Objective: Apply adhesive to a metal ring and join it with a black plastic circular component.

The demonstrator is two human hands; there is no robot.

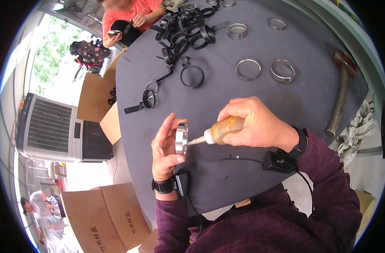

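Between the thumb and fingers of my left hand (162, 149) a shiny metal ring (181, 138) is held on edge above the dark table. My right hand (260, 126) is wrapped round a glue bottle (226, 130) with a white collar and a thin nozzle, tilted sideways. Its nozzle tip reaches the near face of the ring, though whether anything flows out I cannot tell. Past my hands lie two loose metal rings, one on the left (248, 69) and one on the right (283, 71). A black ring with a tab (192, 76) rests farther left.
A pile of black handled rings (184, 31) covers the far left of the table (220, 92). A mallet (343, 84) lies along the right edge. Cartons (106, 217) and an air cooler (49, 126) stand at the left. Another person (131, 19) handles parts across the table.
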